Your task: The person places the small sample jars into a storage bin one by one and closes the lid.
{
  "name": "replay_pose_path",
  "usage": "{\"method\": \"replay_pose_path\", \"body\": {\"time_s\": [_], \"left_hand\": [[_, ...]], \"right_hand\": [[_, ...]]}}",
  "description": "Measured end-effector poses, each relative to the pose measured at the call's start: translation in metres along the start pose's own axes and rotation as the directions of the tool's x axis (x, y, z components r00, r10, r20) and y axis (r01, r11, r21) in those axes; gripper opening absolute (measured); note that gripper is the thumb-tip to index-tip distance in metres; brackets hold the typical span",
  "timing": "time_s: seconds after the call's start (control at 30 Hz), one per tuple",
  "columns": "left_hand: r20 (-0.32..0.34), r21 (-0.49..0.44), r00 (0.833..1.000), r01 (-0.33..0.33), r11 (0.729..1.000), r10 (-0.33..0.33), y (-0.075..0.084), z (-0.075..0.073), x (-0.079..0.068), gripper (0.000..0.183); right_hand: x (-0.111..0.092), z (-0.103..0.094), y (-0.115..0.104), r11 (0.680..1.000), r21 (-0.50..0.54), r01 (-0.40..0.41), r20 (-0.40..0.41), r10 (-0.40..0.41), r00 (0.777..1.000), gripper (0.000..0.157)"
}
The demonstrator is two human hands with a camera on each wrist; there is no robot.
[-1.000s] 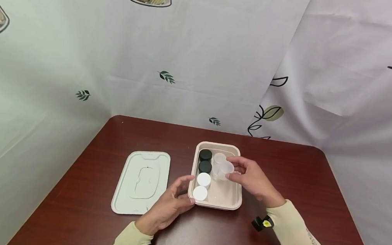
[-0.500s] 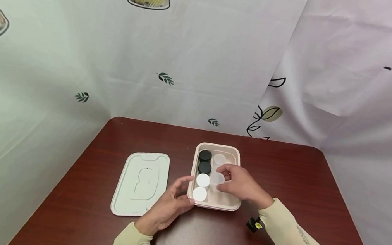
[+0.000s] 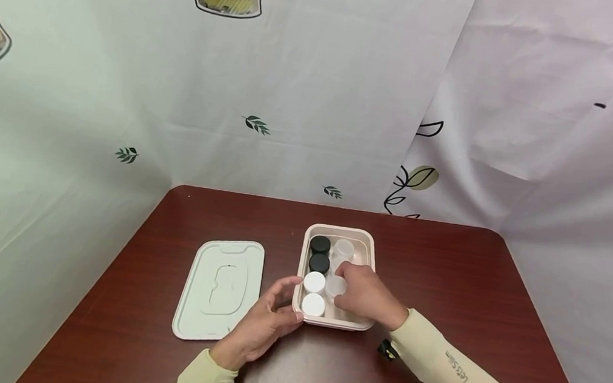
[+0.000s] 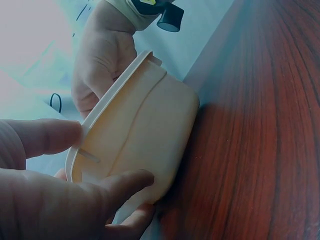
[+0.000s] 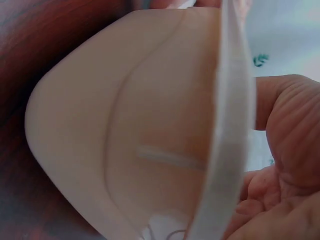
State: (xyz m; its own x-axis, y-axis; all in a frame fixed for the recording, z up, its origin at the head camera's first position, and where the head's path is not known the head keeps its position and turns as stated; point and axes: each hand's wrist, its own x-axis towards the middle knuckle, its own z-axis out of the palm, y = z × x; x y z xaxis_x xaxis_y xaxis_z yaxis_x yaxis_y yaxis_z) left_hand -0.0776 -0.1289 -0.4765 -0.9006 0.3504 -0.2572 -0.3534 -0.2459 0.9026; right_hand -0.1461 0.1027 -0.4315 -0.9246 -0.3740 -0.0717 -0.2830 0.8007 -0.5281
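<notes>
A beige box (image 3: 370, 243) stands on the table, holding a left row of two black-topped jars (image 3: 319, 262) and two white-topped jars (image 3: 314, 282). Translucent jars (image 3: 343, 247) form the row on the right. My right hand (image 3: 367, 293) reaches over the right rim and pinches a translucent jar (image 3: 335, 286) low inside the box, beside the white tops. At the front left corner, my left hand (image 3: 264, 322) touches the box from outside, fingers loosely spread. In the left wrist view its fingertips (image 4: 140, 177) rest against the box's outer wall and rim.
A flat white lid (image 3: 215, 323) lies left of the box, close to the left hand. The dark red wooden table (image 3: 463, 272) ends at a printed white cloth (image 3: 305, 82) at the back and sides.
My right hand has carried the translucent jar leftward and toward me, down into the box beside the white-topped jars. The left hand has stayed at the box's corner.
</notes>
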Motion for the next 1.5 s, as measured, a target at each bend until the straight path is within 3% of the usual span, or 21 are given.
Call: {"method": "replay_pose_path", "body": {"time_s": [0.33, 0.83, 1.13, 1.23, 1.33, 1.5], "left_hand": [[0.002, -0.001, 1.000, -0.008, 1.000, 0.008, 0.000, 0.000, 0.000, 0.076], [0.007, -0.010, 1.000, -0.005, 1.000, 0.005, 0.001, 0.000, 0.000, 0.076], [0.005, 0.009, 1.000, -0.013, 1.000, 0.013, 0.001, 0.000, 0.000, 0.076], [-0.002, 0.039, 1.000, -0.019, 0.999, 0.019, 0.002, -0.002, 0.001, 0.075], [-0.013, 0.079, 0.999, -0.029, 0.996, 0.030, 0.005, -0.003, 0.000, 0.074], [-0.039, 0.110, 0.998, -0.038, 0.993, 0.042, 0.017, -0.011, -0.008, 0.076]], "right_hand": [[-0.003, 0.004, -0.012, 0.993, -0.115, -0.030, 0.029, 0.033, 0.999, 0.037], [-0.004, -0.001, -0.011, 0.996, -0.085, -0.026, 0.038, 0.030, 0.999, 0.037], [-0.008, -0.014, -0.014, 0.997, -0.077, 0.013, -0.032, -0.015, 0.999, 0.036], [-0.012, -0.019, -0.018, 0.999, -0.015, 0.029, -0.057, -0.030, 0.998, 0.040], [-0.018, -0.022, -0.025, 0.993, 0.110, 0.048, -0.083, -0.039, 0.996, 0.039], [-0.028, -0.019, -0.037, 0.926, 0.364, 0.102, -0.099, -0.070, 0.993, 0.036]]}}
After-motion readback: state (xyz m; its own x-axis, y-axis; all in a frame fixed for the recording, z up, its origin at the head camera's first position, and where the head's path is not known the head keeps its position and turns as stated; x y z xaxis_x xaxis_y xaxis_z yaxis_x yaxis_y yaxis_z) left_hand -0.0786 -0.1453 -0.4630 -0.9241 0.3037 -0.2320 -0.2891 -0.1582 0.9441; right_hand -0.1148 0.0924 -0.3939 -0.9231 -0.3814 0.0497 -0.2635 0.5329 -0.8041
